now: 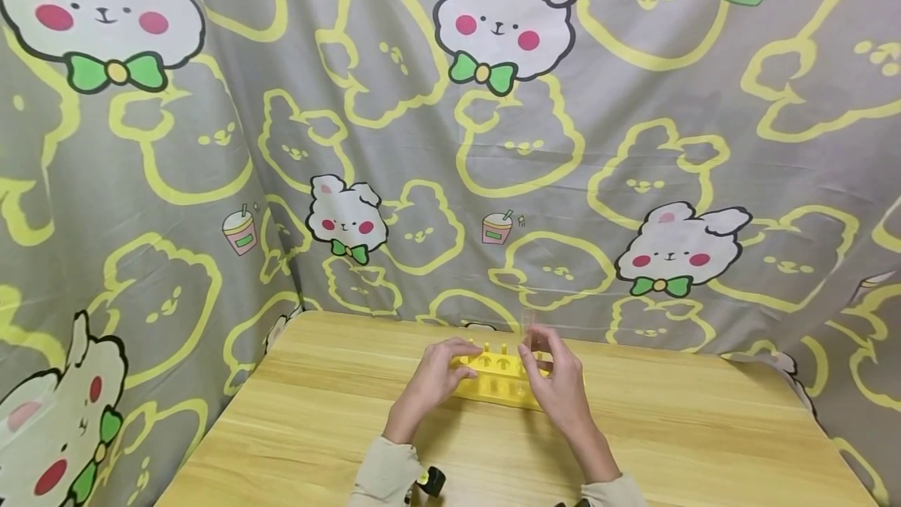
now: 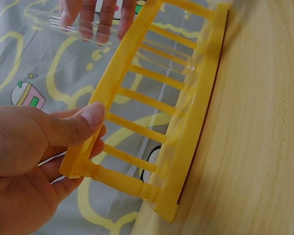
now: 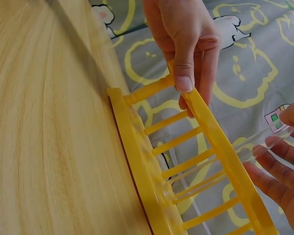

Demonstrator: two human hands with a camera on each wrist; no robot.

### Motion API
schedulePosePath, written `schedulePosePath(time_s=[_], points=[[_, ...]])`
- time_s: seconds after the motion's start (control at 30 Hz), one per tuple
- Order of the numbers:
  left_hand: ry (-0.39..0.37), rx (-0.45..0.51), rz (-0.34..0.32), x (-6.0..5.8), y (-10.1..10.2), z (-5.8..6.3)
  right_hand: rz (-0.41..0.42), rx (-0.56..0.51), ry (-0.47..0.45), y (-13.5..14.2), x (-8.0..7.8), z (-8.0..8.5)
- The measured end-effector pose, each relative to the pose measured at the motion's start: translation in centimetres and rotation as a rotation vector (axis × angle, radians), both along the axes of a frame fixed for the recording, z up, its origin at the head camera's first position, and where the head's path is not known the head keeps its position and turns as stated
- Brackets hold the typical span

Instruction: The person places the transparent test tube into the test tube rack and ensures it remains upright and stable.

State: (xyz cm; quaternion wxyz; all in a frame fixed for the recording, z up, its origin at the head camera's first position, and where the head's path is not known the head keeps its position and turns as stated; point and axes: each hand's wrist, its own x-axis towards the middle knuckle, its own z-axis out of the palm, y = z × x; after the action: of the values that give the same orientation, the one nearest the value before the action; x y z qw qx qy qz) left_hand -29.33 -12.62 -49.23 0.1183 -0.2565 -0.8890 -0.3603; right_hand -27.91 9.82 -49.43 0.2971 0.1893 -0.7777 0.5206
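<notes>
A yellow test tube rack (image 1: 495,391) stands on the wooden table, with a row of round holes on top and pegs along its back. My left hand (image 1: 435,375) grips the left end of its top bar, thumb on the near side and fingers behind, plain in the left wrist view. At the rack's right part, my right hand (image 1: 558,372) pinches a clear test tube (image 1: 528,321) between thumb and fingers. Upright, the tube passes through a hole; its lower end shows between the yellow posts (image 3: 188,165) in the right wrist view.
The light wooden table (image 1: 303,421) spreads around the rack. Close behind its back edge hangs a grey curtain (image 1: 422,155) with cartoon prints, which also closes off both sides. A small black object (image 1: 432,481) sits by the left sleeve (image 1: 387,472).
</notes>
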Motion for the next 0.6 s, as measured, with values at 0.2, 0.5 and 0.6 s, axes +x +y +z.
schedulePosePath(time_s=[0.2, 0.5, 0.6], points=[[-0.004, 0.001, 0.003, -0.04, 0.07, -0.01, 0.005, 0.005, 0.000, 0.01, -0.03, -0.16], [-0.014, -0.008, 0.011, 0.08, 0.09, 0.19, 0.008, 0.007, 0.003, -0.03, -0.14, -0.35], [-0.011, -0.012, 0.012, 0.08, 0.09, 0.18, 0.002, 0.010, 0.009, -0.04, -0.18, -0.42]])
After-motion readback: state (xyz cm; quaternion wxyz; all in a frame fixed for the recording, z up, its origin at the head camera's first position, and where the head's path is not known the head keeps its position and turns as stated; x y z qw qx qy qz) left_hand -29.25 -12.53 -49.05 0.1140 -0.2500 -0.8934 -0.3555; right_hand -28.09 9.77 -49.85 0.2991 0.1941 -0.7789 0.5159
